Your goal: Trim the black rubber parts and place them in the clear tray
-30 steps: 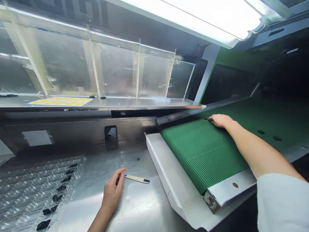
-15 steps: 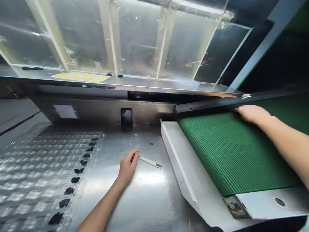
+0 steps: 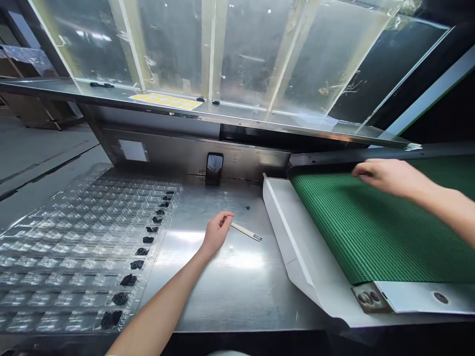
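Left hand (image 3: 215, 233): resting on the steel worktop (image 3: 230, 277), fingertips pinched in a grip on one end of a slim cream tool (image 3: 245, 231).
Cream tool: lying flat on the worktop, dark tip pointing right toward the white chute (image 3: 297, 247).
Right hand (image 3: 386, 175): palm down over the far edge of the green ribbed belt (image 3: 371, 232), fingers curled; whether the grip encloses anything cannot be told.
Clear blister tray (image 3: 74, 247): on the left of the worktop, small black parts (image 3: 129, 280) filling only its right-hand column of pockets.
Loose black part (image 3: 247, 208): alone on the worktop, just beyond the tool.
Shelf (image 3: 185, 111): above the worktop, bearing a yellow sheet (image 3: 166, 101), clear panels standing behind.
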The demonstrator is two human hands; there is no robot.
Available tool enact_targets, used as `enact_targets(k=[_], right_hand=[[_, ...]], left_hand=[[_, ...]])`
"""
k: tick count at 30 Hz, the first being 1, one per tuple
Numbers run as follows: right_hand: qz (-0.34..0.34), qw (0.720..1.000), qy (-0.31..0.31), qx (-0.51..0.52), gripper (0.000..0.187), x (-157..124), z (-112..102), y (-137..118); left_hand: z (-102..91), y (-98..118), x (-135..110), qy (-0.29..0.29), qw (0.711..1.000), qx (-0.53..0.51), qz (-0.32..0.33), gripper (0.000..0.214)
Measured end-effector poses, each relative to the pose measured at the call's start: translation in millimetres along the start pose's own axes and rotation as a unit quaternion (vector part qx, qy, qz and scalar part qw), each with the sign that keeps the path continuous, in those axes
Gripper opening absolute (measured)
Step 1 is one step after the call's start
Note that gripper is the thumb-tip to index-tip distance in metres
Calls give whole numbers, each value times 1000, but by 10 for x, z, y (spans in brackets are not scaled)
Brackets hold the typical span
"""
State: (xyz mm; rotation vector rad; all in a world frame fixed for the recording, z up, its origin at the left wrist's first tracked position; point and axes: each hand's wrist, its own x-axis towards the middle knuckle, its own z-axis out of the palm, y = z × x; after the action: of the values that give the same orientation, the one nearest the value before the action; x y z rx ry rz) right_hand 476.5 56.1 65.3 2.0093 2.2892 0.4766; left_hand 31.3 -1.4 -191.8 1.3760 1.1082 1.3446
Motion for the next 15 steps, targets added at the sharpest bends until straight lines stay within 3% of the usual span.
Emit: enact_targets(k=[3, 6, 8, 11, 15], right_hand=[[-187, 981, -10, 56, 18, -167, -111, -878], [-379, 922, -17, 77, 25, -314, -23, -1837], [-456, 887, -23, 72, 26, -369, 99, -2335], [-528, 842, -40, 102, 20, -401, 256, -2771], [-533, 842, -36, 78, 7, -399, 292, -2879]], left_hand=[[108, 70, -61, -36, 993, -103, -37, 42], [232, 172, -154, -99, 968, -204, -108, 58], [295, 236, -215, -148, 945, -256, -142, 65], [337, 291, -281, -201, 916, -301, -172, 70], [308, 275, -307, -186, 910, -313, -200, 61]])
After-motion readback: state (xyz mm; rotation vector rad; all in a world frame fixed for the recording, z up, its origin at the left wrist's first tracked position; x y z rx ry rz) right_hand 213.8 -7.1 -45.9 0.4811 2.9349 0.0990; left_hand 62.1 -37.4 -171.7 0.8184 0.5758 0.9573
